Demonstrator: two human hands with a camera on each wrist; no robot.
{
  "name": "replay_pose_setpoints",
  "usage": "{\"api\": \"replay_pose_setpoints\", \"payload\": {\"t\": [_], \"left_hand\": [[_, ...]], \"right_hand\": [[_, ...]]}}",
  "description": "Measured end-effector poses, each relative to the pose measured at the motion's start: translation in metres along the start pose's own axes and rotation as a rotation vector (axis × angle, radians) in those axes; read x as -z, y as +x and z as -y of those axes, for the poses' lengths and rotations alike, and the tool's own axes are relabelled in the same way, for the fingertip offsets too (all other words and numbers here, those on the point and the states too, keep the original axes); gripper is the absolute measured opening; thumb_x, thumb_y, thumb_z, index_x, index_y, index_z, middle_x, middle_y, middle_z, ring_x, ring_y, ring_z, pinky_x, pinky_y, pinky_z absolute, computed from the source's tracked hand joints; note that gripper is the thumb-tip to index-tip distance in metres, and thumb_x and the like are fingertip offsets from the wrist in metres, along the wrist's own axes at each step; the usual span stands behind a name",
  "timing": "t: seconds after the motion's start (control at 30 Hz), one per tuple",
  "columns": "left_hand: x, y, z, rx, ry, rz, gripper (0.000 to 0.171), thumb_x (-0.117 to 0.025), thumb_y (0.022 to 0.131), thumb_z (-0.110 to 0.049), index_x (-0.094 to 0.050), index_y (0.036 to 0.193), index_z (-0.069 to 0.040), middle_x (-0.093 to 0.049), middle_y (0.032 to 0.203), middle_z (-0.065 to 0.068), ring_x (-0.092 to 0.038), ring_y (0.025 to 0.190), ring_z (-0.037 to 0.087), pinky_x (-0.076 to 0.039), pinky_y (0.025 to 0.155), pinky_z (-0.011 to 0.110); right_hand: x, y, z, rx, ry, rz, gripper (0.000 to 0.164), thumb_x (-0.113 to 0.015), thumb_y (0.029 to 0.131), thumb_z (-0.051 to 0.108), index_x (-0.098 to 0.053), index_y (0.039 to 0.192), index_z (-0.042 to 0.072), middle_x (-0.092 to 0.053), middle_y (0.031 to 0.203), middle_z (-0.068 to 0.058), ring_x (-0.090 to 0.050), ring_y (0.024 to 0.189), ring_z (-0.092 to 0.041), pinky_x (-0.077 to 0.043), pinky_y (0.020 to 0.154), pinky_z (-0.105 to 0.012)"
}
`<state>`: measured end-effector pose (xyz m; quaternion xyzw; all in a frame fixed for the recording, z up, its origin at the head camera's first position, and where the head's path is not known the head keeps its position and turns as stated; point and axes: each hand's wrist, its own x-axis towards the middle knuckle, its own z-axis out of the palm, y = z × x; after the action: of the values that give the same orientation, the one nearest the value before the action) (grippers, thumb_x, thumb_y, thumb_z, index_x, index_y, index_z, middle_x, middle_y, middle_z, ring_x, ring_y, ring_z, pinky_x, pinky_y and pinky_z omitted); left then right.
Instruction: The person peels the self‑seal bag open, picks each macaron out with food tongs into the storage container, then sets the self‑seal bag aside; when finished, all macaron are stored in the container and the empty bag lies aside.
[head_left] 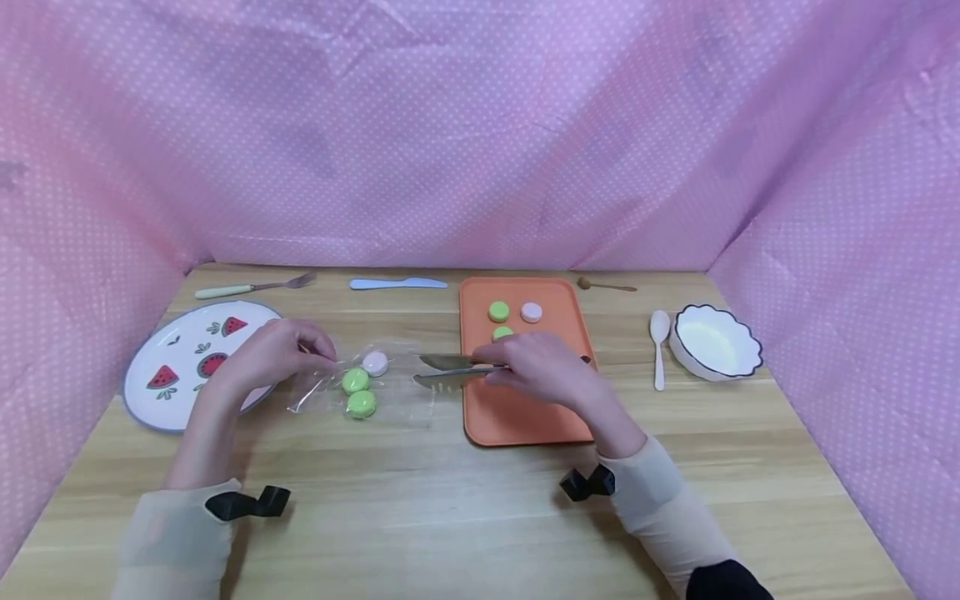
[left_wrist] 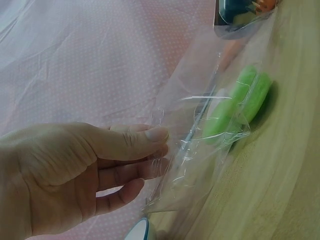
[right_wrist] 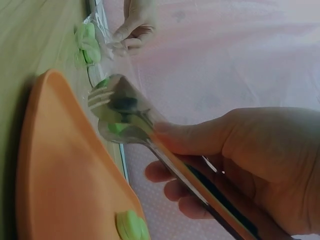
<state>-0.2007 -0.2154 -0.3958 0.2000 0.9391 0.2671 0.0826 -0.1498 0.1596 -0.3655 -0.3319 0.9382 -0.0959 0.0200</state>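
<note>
My left hand (head_left: 281, 354) pinches the edge of a clear plastic bag (left_wrist: 185, 185) between thumb and fingers. Two green macarons (head_left: 361, 404) and a pale pink macaron (head_left: 375, 362) are in the bag, low over the wood. In my right hand (head_left: 543, 371) is a pair of metal serving tongs (right_wrist: 165, 160), gripped along the arms. The tong heads, one of them slotted, point left toward the bag with nothing between them. Below the right hand lies an orange tray (head_left: 495, 417), holding green macarons (head_left: 498, 312) and a pale pink macaron (head_left: 531, 312).
An oval watermelon plate (head_left: 150, 408) sits at the left, partly behind my left arm. Along the back lie a fork (head_left: 255, 287), a blue knife (head_left: 397, 283) and a small wooden spoon (head_left: 607, 287). A white spoon (head_left: 659, 350) and a scalloped bowl (head_left: 716, 342) stand right.
</note>
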Motion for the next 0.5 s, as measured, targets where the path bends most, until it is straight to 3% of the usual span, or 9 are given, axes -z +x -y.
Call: {"api": "replay_pose_setpoints", "payload": {"t": [0.5], "left_hand": [[0.0025,0.0017,-0.0009,0.018,0.002,0.023,0.005,-0.076,0.078,-0.024,-0.072,0.076,-0.026,-0.069,0.082,-0.011,-0.053,0.074,0.011,-0.039,0.066,0.024]], "right_hand": [[0.0058,0.0015,-0.0051,-0.04,-0.056,-0.055,0.015,-0.071,0.083,0.025,-0.057,0.085,0.032,-0.049,0.068,0.017,-0.045,0.061,-0.004,-0.037,0.053,-0.024]]}}
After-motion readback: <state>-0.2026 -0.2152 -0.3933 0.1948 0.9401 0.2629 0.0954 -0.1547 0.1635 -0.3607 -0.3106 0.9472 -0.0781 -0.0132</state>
